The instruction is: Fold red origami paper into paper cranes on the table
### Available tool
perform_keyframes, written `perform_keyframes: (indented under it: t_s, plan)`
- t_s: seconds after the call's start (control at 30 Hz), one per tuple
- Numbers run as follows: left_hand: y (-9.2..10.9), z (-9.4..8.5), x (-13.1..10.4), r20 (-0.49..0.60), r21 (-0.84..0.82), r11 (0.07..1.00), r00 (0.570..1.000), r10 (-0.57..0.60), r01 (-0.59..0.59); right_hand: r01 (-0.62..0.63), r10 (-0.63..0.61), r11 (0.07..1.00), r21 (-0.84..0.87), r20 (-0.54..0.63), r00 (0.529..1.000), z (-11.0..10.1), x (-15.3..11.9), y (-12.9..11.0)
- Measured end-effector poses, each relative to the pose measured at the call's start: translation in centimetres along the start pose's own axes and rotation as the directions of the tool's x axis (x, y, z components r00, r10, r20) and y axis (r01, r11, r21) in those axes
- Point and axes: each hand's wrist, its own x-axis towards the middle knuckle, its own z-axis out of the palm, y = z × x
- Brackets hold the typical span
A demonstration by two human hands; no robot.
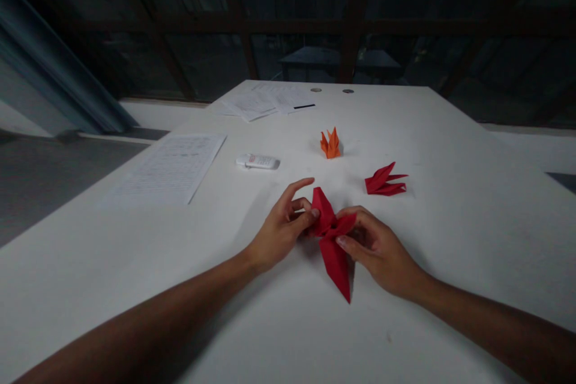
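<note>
A piece of folded red paper with several pointed flaps is held between both hands, low over the white table. My left hand pinches its upper left flap between thumb and fingers, the index finger raised and curved. My right hand grips the right flap near the centre fold, thumb on the near side. One long flap points down toward me. Behind my right hand lies a smaller red folded figure, and an orange folded figure stands farther back.
Left of the figures lies a white object with printed text. A printed sheet is at the left, more papers and a black strip farther back. Two small round discs rest near the far edge.
</note>
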Motion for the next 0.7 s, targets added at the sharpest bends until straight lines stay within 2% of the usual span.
perform_keyframes:
  t_s: [0.13,0.3,0.37,0.47,0.57,0.7]
  plan:
    - [0.1,0.0,0.1,-0.031,0.037,0.999,0.999,-0.025,0.026,0.029,-0.029,1.0,0.003,-0.084,0.996,-0.1,-0.2,0.1]
    - [0.1,0.4,0.0,0.062,0.247,0.967,0.996,-0.072,0.055,0.05,-0.038,0.995,0.083,-0.135,0.99,0.1,-0.3,0.5]
    - [0.2,0.7,-0.3,0.106,0.384,0.923,0.994,-0.029,-0.014,0.066,-0.046,0.994,0.089,-0.203,0.978,0.1,-0.2,0.7]
    - [0.5,1.2,-0.6,0.219,0.524,0.83,0.972,0.087,-0.192,0.068,-0.037,0.993,0.098,-0.289,0.957,-0.1,0.1,0.8]
    - [0.6,1.4,-0.6,0.334,0.517,0.808,0.936,0.114,-0.283,0.057,-0.018,0.992,0.112,-0.321,0.947,-0.1,0.4,0.7]
    - [0.6,1.2,-0.5,0.31,0.46,0.873,0.951,0.014,-0.163,0.022,0.027,0.986,0.166,-0.286,0.958,0.2,0.6,0.4]
